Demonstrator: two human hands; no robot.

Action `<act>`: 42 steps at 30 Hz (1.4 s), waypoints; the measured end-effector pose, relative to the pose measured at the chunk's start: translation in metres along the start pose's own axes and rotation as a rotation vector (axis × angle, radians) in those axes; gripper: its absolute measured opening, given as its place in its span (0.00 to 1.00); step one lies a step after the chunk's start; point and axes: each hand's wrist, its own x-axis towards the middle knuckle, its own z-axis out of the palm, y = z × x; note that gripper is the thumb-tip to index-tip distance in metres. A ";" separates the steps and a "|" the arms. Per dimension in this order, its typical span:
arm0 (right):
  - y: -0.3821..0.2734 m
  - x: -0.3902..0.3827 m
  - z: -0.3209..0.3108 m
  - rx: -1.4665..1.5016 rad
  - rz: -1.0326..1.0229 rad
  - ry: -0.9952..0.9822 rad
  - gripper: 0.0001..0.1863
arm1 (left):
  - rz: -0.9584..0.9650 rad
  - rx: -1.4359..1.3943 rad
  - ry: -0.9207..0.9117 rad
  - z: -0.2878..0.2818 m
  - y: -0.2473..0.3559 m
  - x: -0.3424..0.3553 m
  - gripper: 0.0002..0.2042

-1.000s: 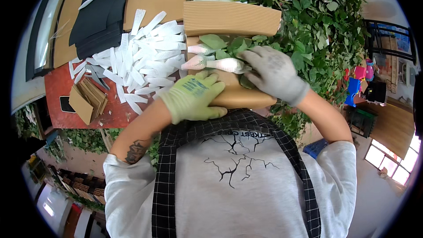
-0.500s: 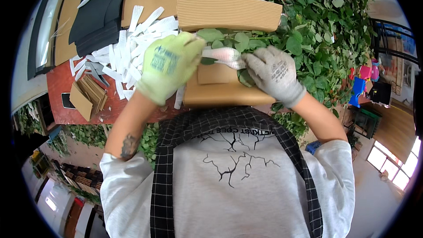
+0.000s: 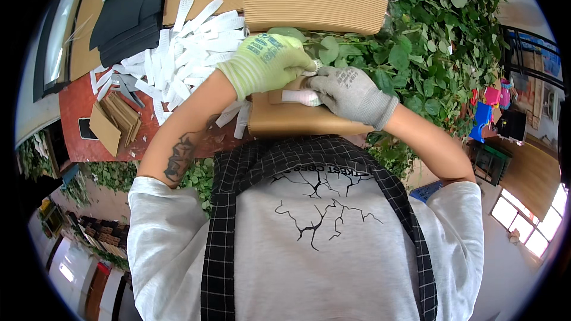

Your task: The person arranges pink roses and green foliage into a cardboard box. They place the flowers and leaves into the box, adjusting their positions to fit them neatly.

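Apron: the near edge, at six o'clock from the hands, is filled by a checked apron (image 3: 279,157); it could snag the wrap if leaned into.
Wrap: a brown wrap (image 3: 309,123) is spread just beyond it, its near edge rounded; it could slip or crease if pressed unevenly.
Card: a small card (image 3: 276,96) is laid flat on the wrap and partly covered.
Bud: the netted bud (image 3: 302,97) is laid across the card at six o'clock from the hands, its tip toward nine; bruising or a snapped neck could be caused by too firm a push.
Right hand: the grey-gloved right hand (image 3: 351,95) is curled over the bud's three o'clock end; whether anything is gripped cannot be told.
Left hand: the green-gloved left hand (image 3: 267,59) is closed at the fingertips on white netting (image 3: 314,70), beside the right hand; the netting could be torn or pulled off by a tug.
Sleeves: white sleeves (image 3: 199,53) are heaped at nine o'clock; some could be swept away by the left forearm.
Leaves: leaves (image 3: 410,59) are massed from one to three o'clock; stems could be tangled there.
Stack: a corrugated stack (image 3: 315,9) is set at twelve o'clock.
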 end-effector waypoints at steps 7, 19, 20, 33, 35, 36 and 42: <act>0.008 -0.016 -0.025 0.244 0.269 -0.243 0.15 | 0.017 0.112 0.108 -0.005 0.006 0.000 0.10; -0.038 -0.266 -0.193 0.316 0.924 1.278 0.12 | -0.012 0.045 0.074 0.001 0.012 0.007 0.09; -0.012 -0.312 -0.201 0.402 0.844 1.289 0.13 | -0.044 0.045 0.067 0.002 0.012 0.005 0.09; -0.050 -0.125 -0.190 -0.070 0.374 0.342 0.14 | -0.029 -0.014 -0.004 -0.004 0.004 0.007 0.09; -0.048 -0.044 -0.136 -0.140 0.226 0.007 0.12 | 0.075 0.082 0.111 0.007 -0.026 -0.004 0.09; -0.043 -0.019 -0.104 -0.097 0.256 -0.231 0.12 | 0.054 0.036 0.068 0.003 -0.014 0.005 0.09; 0.015 0.015 0.019 0.095 0.053 -0.125 0.13 | -0.038 -0.041 -0.003 -0.005 0.011 0.015 0.08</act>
